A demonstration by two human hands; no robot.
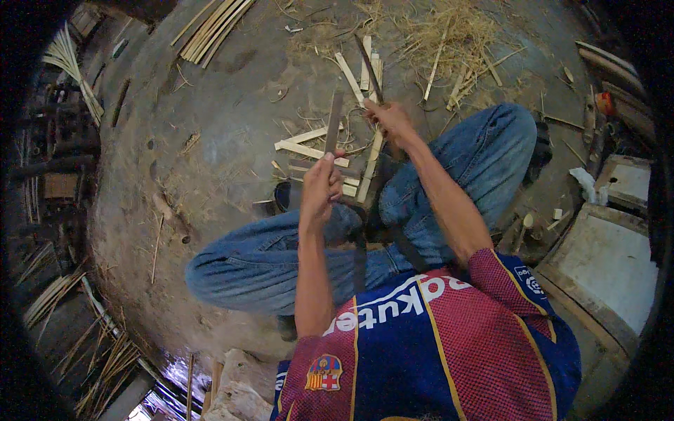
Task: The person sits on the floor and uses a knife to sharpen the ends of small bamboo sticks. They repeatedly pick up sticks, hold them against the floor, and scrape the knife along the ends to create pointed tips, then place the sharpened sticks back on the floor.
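One broad grey-brown earthen floor [232, 126] spreads beneath two folded legs in blue denim jeans [456, 151]. The left hand [319, 186], fingers closed, grips a flat grey-brown strip [334, 116] roughly upright; the right hand [394, 125] curls around a slim dark strip [369, 68], near pale flat wooden slats [371, 168].

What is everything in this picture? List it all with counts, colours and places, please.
Flat strip: one, grey-brown, upper centre
Blade-like piece: one, dark, top centre
Pale strips: several, pale yellow, floor around the hands
Strip bundle: one, tan, floor, top left
Shavings: one heap, straw-coloured, floor, top right
White-faced panels: two, white, right side
Stick bundles: several, tan, left side
Jeans: one pair, blue, centre
Shirt: one, red-blue, bottom
Left hand: one, bare, gripping flat strip
Right hand: one, bare, gripping blade-like piece
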